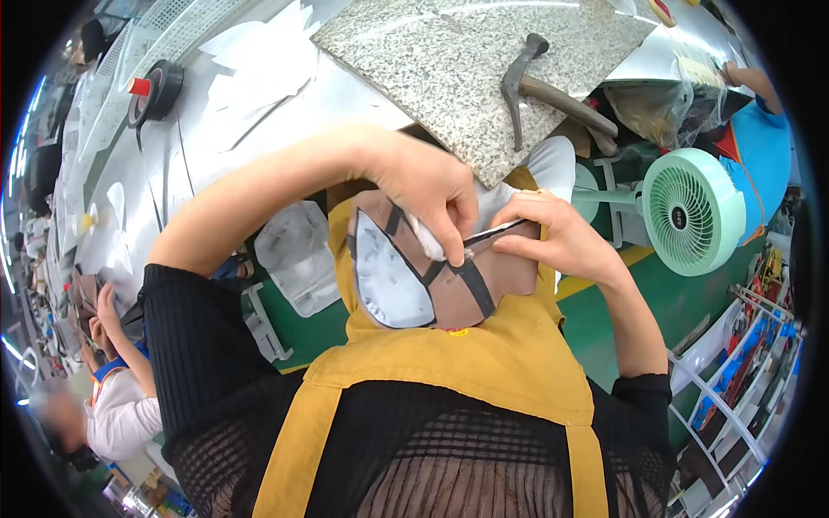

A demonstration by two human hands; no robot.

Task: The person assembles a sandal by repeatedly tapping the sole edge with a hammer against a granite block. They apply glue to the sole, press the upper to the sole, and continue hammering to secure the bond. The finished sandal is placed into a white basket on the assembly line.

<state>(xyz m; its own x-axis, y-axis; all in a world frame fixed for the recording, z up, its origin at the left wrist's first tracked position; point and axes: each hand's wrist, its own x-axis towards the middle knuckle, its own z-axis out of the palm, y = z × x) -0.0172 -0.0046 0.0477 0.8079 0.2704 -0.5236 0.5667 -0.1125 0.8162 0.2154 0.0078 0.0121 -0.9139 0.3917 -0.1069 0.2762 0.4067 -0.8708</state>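
Observation:
A brown leather-like piece (509,281) lies on my lap over the yellow apron (458,363). Black strips (473,285) cross it, and a shiny grey-white patch (389,272) covers its left part. My left hand (427,194) reaches over from the left, fingers closed and pinching at the middle of the piece's folded edge. Soft white material (425,242) shows beneath those fingers; what it is I cannot make out. On the right, my right hand (553,233) grips the same raised edge between thumb and fingers, where a white and dark layer shows.
A speckled stone slab (414,52) sits ahead on the metal table, with a hammer (553,95) on it. A black tape roll (160,91) and white sheets (259,73) lie to the left. A mint-green fan (693,211) stands at right. Other people work on both sides.

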